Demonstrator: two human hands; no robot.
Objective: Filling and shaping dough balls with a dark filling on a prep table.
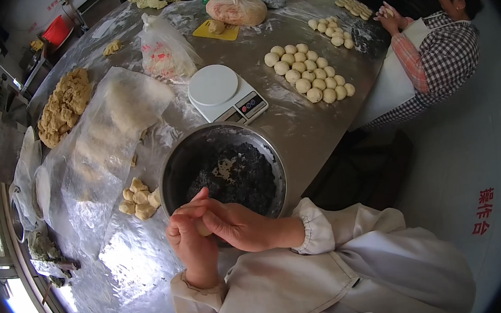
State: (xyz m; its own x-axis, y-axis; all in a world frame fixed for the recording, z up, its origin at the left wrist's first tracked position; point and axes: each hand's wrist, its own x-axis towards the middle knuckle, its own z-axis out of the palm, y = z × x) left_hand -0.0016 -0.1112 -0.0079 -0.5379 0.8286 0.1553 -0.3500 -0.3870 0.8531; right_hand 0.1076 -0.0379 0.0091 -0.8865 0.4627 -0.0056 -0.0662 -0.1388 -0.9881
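Observation:
Cupped together over the near rim of a steel bowl, my left hand point(193, 240) and my right hand point(234, 222) hold a small piece of pale dough point(203, 228). Most of the dough is hidden by my fingers and thumbs. Inside the steel bowl point(167, 174) lies a dark, crumbly filling point(252, 174) with a lighter patch on top. Left of the bowl sits a cluster of several small dough pieces point(141, 197). A white digital kitchen scale point(214, 84) stands just behind the bowl, its round platform bare.
Rows of round dough balls point(310, 72) lie to the right. A clear plastic sheet point(107, 139) covers dough at left, beside a large dough mass point(64, 107). Behind are a tied plastic bag point(161, 51) and a yellow board point(228, 33). A co-worker point(431, 46) handles dough at the right edge.

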